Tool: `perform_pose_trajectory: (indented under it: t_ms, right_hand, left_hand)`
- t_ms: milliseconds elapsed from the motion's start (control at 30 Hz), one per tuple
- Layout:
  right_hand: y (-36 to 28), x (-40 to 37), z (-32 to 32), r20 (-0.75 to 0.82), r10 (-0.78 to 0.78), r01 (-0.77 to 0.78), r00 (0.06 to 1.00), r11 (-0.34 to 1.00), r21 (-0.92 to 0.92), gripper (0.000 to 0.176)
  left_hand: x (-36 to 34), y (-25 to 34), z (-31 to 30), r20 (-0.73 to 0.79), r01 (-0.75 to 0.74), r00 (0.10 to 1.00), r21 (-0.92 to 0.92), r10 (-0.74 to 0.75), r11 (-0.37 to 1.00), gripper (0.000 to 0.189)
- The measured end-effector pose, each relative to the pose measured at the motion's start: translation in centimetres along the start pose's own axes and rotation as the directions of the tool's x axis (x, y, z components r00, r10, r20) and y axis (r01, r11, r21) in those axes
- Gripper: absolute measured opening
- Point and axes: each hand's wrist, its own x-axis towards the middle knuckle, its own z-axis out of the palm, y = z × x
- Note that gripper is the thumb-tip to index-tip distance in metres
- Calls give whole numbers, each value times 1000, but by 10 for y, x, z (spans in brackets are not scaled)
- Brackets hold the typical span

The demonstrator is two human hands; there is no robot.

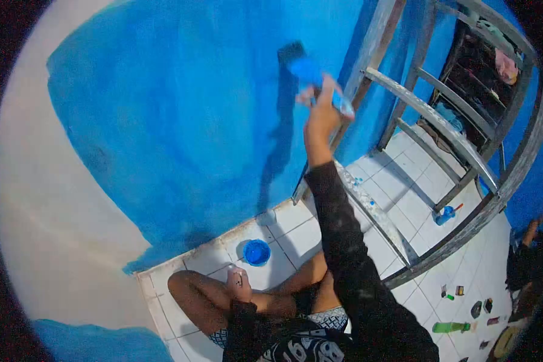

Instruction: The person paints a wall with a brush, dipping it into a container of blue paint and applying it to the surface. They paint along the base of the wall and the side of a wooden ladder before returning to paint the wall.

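My right hand (324,114) is raised at the wall, its fingers closed around a paintbrush. The blue, paint-covered head of the paintbrush (306,71) is close to the wall (181,102), smeared by motion; whether it touches cannot be told. Fresh blue covers much of the wall, with pale unpainted surface to the left. My left hand (239,283) is curled over my bent leg; a small dark spot shows at its fingers, too small to name. Just beyond it on the floor stands a small tub of blue paint (257,252).
A worn wooden ladder-like frame (431,105) stands close on the right. Inside its legs is a blue container with a red stick (445,215). A green bottle (451,327) and small items lie on the tiles (404,181). Another person's arm (531,232) shows far right.
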Motion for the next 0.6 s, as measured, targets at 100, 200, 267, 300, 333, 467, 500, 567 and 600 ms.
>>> perform_pose_trajectory:
  t_ms: [100, 200, 267, 300, 333, 467, 500, 567, 600]
  right_hand:
    - [36, -63, -86, -136, 189, -208, 973, 967, -148, 36]
    - [149, -121, -222, -353, 324, -404, 877, 897, -180, 27]
    - [122, -163, -216, -476, 287, -468, 831, 823, -322, 30]
    - [137, -175, -235, -510, 236, -429, 827, 851, -303, 28]
    - [150, -180, -250, -548, 187, -392, 815, 875, -285, 26]
    - [103, -198, -255, -517, 444, -577, 732, 807, -124, 25]
    - [93, -206, -266, -515, 451, -585, 729, 801, -128, 25]
    - [62, -225, -281, -316, 709, -716, 630, 688, 116, 30]
    - [44, -233, -276, -382, 714, -771, 587, 637, 7, 33]
  left_hand:
    - [12, 45, -26, 96, 99, 991, -41, -95, 994, 14]
    - [3, -4, -2, 16, -225, 974, 96, 224, 970, 14]
    - [-3, -52, 26, -22, -256, 966, 61, 258, 965, 15]
    - [1, -43, 22, -31, -266, 963, 70, 268, 961, 15]
    - [-1, -27, 14, 4, -18, 1000, -5, 18, 1000, 13]
    - [6, 31, -15, 28, 246, 969, -250, -247, 936, 7]
    - [10, 65, -28, 59, 314, 949, -110, -309, 943, 7]
    - [-9, -70, 12, 176, 310, 951, -513, -255, 800, 17]
    - [-4, -73, 11, 315, 449, 893, -546, -322, 708, 27]
